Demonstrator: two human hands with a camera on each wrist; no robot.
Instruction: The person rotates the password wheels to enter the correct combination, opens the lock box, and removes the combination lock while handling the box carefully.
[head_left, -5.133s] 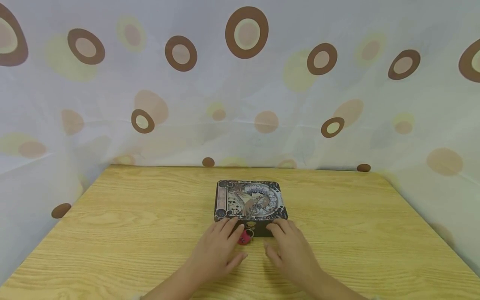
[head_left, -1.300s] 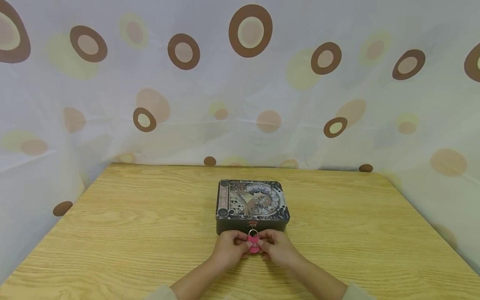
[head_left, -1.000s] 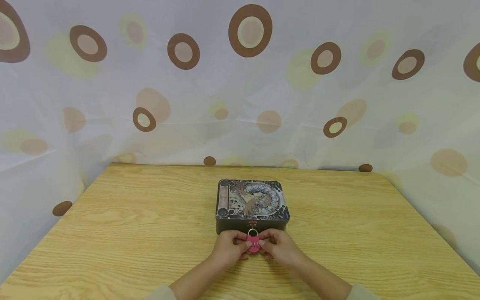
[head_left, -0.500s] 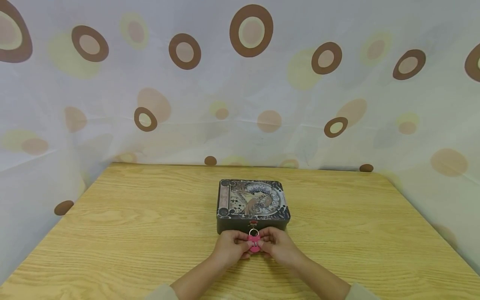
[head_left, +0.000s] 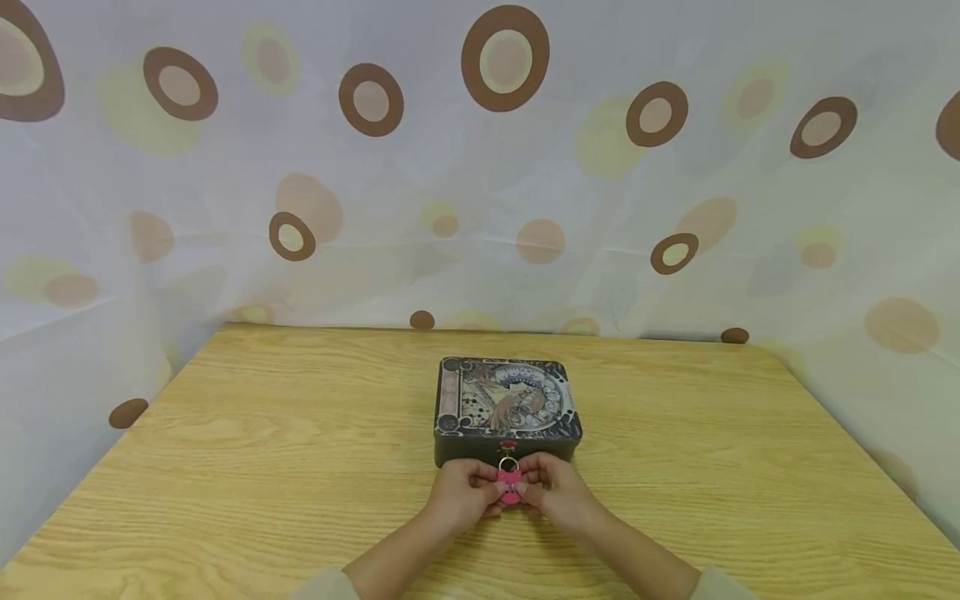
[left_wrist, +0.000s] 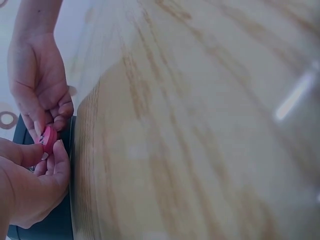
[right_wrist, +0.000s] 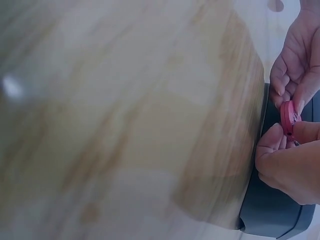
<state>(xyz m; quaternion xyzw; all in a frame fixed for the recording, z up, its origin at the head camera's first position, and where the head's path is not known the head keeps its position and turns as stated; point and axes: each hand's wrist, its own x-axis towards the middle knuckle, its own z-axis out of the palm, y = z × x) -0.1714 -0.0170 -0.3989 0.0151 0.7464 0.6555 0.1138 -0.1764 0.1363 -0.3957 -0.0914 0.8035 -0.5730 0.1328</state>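
A pink combination padlock [head_left: 509, 493] with small number dials hangs by its silver shackle at the front clasp [head_left: 507, 447] of a dark tin box [head_left: 467, 451]. The box lid carries an ornate printed picture. My left hand [head_left: 459, 497] pinches the padlock's left side between thumb and fingers. On its right side my right hand [head_left: 559, 497] pinches it the same way, the thumb at the dials. Both wrist views show the pink padlock [left_wrist: 48, 139] between the two hands, in front of the box's dark side [right_wrist: 277, 210].
The box stands on a wood-grain table [head_left: 315, 417], near its middle. Behind and at both sides hangs a pale curtain [head_left: 420, 167] with brown, yellow and peach circles.
Five seconds ago both hands lay apart at the box's front, with the padlock hanging askew. Since then they have gripped it upright from both sides; over the last second they barely move.
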